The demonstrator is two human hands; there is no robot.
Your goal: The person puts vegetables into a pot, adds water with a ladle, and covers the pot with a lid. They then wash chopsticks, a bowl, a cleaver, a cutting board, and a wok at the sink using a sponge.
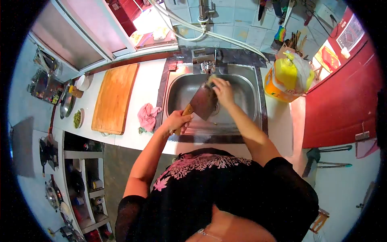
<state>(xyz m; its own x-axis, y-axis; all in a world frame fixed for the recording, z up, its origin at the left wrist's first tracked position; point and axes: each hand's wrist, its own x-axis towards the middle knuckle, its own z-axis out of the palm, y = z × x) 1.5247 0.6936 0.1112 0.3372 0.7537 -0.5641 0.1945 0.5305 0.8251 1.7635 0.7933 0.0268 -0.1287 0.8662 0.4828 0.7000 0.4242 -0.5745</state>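
My left hand (178, 121) is wrapped around the wooden handle of a cleaver (203, 103). The broad, dark blade slants up and away over the sink (172, 90), its far end close to the faucet (208, 64). At that far end my right hand (223, 89) pinches a small yellowish sponge-like pad (212, 79) near the blade's upper edge. Part of the pad is hidden by my fingers. Below the blade, the drain (217, 108) is partly covered from view.
Left of the sink lie a crumpled pink cloth (148, 116) and a wooden cutting board (115, 99). A bowl of green pieces (78, 118) and a jar (75, 92) stand beyond it. A bulky yellow-and-orange bag (287, 78) occupies the right counter.
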